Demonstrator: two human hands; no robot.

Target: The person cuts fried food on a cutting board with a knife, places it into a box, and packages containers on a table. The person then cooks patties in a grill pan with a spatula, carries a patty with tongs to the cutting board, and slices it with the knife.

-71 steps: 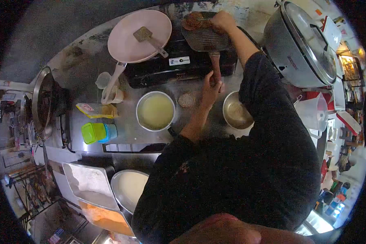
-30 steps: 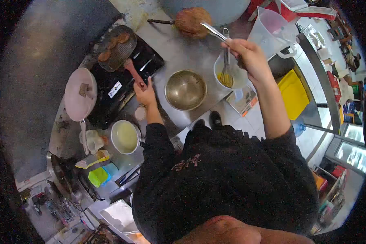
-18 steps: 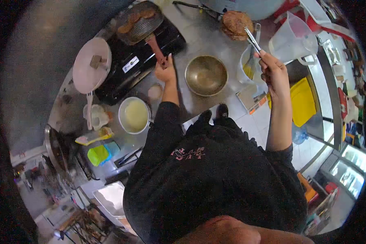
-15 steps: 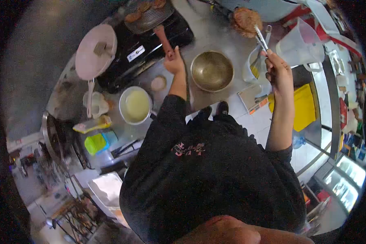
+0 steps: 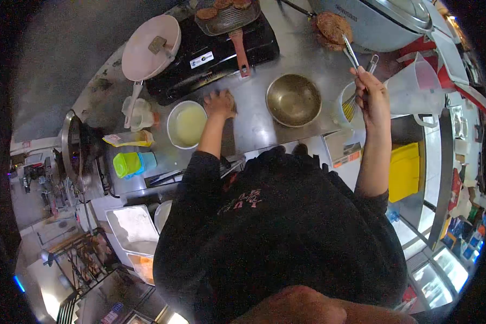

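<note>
My right hand is closed round metal tongs, whose tips touch a round browned patty-like piece at the upper right. My left hand rests over a small round pale item on the steel counter, its fingers spread and partly covering it. Just left of that hand stands a pot of pale yellow liquid. Above, the ridged grill pan sits on the black stove with several brown patties in it, its reddish handle untouched. A steel bowl lies between my hands.
A pink pan with a spatula in it sits left of the stove. Green and blue containers stand at the left. A whisk in a tub and a clear jug are at the right, below a large grey cooker.
My left hand has let go of the grill pan's handle and moved down and left to the small round item. My right hand still holds the tongs by the browned piece. The view has shifted.
</note>
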